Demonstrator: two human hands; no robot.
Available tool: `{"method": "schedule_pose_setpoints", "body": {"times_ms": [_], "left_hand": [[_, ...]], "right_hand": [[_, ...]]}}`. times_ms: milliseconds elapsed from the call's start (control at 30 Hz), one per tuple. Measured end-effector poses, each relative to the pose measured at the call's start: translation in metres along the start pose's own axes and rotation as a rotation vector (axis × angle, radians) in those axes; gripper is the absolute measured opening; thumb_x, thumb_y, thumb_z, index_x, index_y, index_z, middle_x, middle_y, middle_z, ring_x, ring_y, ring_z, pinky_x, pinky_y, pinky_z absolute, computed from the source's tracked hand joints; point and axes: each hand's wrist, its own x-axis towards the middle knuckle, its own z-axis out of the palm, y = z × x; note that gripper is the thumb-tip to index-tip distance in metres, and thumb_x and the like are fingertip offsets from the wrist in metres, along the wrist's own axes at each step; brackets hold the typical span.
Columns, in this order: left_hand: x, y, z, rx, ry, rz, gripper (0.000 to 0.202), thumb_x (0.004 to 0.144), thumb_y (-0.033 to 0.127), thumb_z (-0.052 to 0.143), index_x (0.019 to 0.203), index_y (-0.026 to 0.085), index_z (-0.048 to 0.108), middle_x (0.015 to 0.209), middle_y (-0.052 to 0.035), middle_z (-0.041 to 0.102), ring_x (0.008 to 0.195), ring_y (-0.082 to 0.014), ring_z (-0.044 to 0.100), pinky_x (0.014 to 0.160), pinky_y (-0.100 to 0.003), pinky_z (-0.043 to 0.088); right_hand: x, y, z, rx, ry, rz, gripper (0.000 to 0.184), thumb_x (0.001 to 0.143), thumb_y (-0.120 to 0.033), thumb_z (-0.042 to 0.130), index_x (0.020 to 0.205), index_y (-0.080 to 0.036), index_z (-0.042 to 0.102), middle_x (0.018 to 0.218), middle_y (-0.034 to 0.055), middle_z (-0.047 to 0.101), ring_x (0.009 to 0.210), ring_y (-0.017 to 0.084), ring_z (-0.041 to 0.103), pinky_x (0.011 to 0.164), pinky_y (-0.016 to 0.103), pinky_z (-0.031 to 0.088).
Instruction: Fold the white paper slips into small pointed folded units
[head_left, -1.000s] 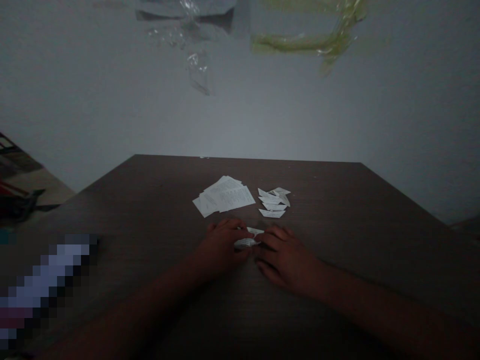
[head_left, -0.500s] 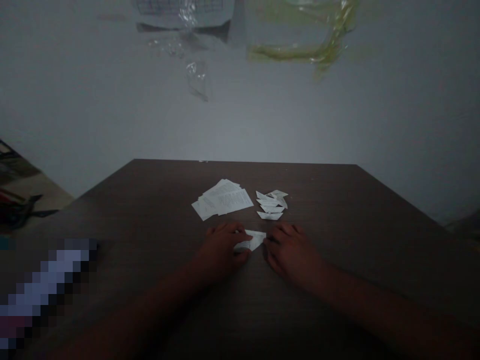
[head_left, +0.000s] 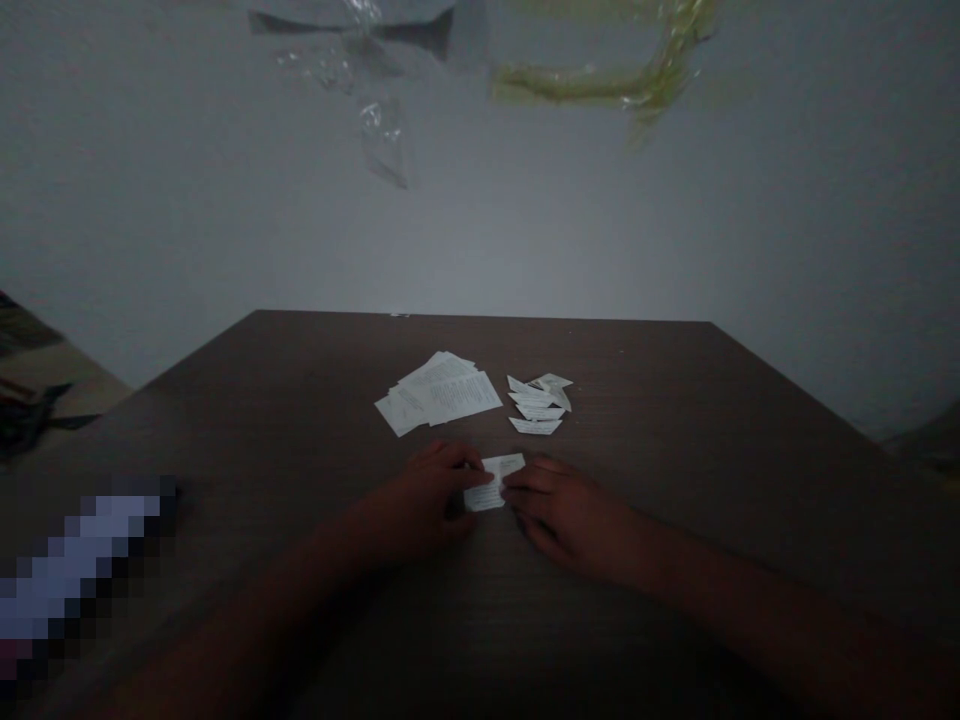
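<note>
A small printed piece of paper (head_left: 486,492), partly folded, lies on the table between my hands. My left hand (head_left: 427,495) holds its left side, with the index finger reaching over the sheet and the thumb near its lower edge. From the right, my right hand (head_left: 574,510) presses its fingertips onto the paper's right part, fingers close together. Some of the sheet is hidden under the fingers. Just beyond, a fanned stack of printed paper slips (head_left: 442,393) lies to the left. Several folded paper pieces (head_left: 537,412) with slanted ends are grouped to the right.
The dark wooden table (head_left: 675,420) meets a pale wall (head_left: 525,230) at its far edge. Clear tape (head_left: 384,135) and yellowish tape (head_left: 570,85) cling to the wall. A blurred-out pixelated object (head_left: 82,570) is at the left.
My right hand has moved left onto the paper. Its right end looked pointed before; the visible outline is now squarer. The whole view has shifted slightly.
</note>
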Motion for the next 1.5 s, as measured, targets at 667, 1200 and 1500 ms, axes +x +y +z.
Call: {"method": "schedule_pose_setpoints", "body": {"times_ms": [667,1200,1500], "left_hand": [[0.007,-0.007,-0.012,0.214,-0.082,0.112,0.018,0.103,0.015,0.077,0.114,0.026,0.087,0.127,-0.0066,0.082,0.124,-0.0335,0.072,0.117,-0.056,0.048],[0.015,-0.002,0.011,0.065,0.061,-0.193,0.007,0.103,0.024,0.081,0.107,0.024,0.086,0.122,-0.0062,0.081,0.122,-0.0335,0.072,0.113,-0.055,0.05],[0.017,0.001,0.014,0.078,0.054,-0.219,0.01,0.102,0.022,0.08,0.109,0.025,0.087,0.12,-0.0057,0.081,0.123,-0.0342,0.072,0.113,-0.056,0.048]], "right_hand": [[-0.001,0.004,-0.012,0.073,-0.061,-0.055,0.033,0.102,-0.006,0.065,0.13,-0.014,0.081,0.124,0.0141,0.081,0.117,0.028,0.074,0.116,0.048,0.058],[-0.002,0.007,-0.008,0.185,-0.013,-0.115,0.034,0.1,-0.004,0.063,0.126,-0.02,0.078,0.122,0.0113,0.082,0.116,0.027,0.075,0.112,0.047,0.059],[-0.002,0.005,-0.01,0.127,-0.019,-0.153,0.031,0.103,-0.005,0.06,0.123,-0.018,0.078,0.127,0.0136,0.079,0.119,0.027,0.073,0.11,0.046,0.06]]}}
